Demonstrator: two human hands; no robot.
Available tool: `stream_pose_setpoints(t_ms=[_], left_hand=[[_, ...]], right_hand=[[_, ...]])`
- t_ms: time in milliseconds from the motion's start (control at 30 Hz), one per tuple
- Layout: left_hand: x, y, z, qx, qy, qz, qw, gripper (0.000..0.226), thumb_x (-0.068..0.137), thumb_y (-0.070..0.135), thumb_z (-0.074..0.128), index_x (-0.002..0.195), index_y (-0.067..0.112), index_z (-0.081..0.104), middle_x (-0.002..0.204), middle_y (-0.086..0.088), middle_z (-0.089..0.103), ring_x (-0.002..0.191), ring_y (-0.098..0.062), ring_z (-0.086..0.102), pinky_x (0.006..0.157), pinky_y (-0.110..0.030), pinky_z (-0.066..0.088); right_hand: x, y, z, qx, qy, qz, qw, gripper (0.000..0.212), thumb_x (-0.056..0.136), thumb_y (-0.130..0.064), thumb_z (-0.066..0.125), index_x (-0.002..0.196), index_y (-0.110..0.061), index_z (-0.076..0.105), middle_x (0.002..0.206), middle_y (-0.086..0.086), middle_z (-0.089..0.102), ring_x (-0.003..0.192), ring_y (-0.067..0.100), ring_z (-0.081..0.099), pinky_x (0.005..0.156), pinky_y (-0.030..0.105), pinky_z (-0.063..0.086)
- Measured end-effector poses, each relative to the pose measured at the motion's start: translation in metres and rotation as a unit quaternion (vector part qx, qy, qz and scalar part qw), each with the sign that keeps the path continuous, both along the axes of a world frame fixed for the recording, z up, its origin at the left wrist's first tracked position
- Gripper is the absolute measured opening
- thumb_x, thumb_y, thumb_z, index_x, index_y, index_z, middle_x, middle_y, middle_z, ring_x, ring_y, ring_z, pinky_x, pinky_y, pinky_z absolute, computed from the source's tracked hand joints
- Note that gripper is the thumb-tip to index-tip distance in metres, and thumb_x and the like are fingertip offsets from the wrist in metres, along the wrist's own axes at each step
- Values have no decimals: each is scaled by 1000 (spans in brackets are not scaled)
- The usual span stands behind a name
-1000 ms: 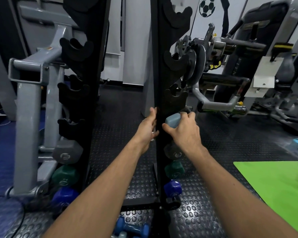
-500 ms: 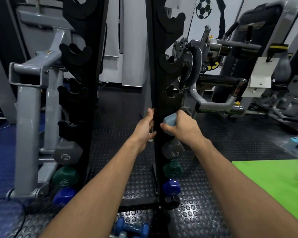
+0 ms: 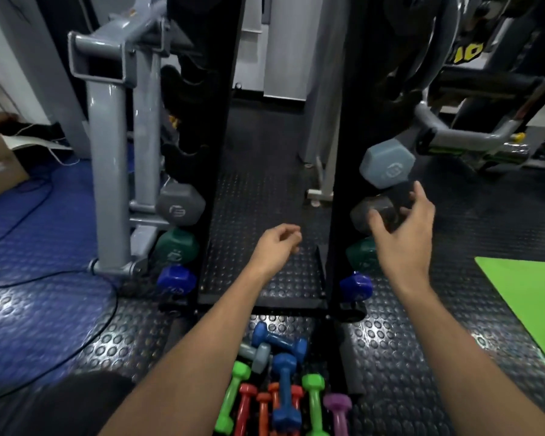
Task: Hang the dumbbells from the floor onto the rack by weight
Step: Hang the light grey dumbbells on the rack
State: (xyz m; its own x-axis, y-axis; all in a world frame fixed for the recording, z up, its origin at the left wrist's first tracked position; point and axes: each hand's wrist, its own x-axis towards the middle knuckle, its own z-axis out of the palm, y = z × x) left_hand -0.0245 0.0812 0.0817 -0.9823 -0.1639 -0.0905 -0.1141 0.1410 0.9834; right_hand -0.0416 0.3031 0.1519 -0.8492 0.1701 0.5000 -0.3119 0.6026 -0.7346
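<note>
Both hands are empty, left hand (image 3: 279,247) loosely curled, right hand (image 3: 403,228) spread; next, grip the heaviest floor dumbbell (image 3: 284,388) mid-handle.

We have a single head-worn view, looking forward and steeply down, close to the black rack (image 3: 343,184) straight ahead. Our forearms enter from the bottom edge, and the studded floor (image 3: 406,357) with loose dumbbells (image 3: 283,382) lies just below us.
</note>
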Motion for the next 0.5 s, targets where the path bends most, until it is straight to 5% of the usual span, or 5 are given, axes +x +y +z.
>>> stream_pose_setpoints(t_ms=[133,233,333,400,500], left_hand=[[33,-21,-87,18,-105,76,991,15,99,15,59,108,16,71,96,-3,76,78,-14,67,60,-22,46],[54,-37,-149,39,-196,129,971,15,94,15,61,85,23,69,87,-6,74,75,-22,64,62,-28,46],[62,-57,-221,56,-262,175,947,14,81,15,61,73,18,72,84,-12,75,73,-26,66,65,-33,47],[71,-60,-235,45,-285,201,936,15,73,21,62,76,19,76,83,-12,77,80,-30,72,72,-41,56],[83,-58,-241,35,-295,224,928,18,82,19,69,95,12,80,85,-10,76,84,-27,69,76,-34,54]], right_hand=[[34,-10,-68,-7,53,-34,998,45,90,-12,68,133,-11,53,129,10,50,109,23,59,96,40,50],[46,-24,-139,44,-82,54,994,34,87,-5,67,119,-13,63,107,4,60,91,20,61,89,47,53],[50,-44,-203,111,-275,151,943,32,87,-10,70,119,-15,68,101,2,68,88,21,66,89,41,55],[53,-57,-236,148,-333,191,911,31,88,-13,68,120,-14,69,104,4,72,91,21,68,88,33,53],[58,-78,-274,171,-382,231,878,34,86,-18,69,120,-17,69,108,3,73,97,21,69,88,30,51]])
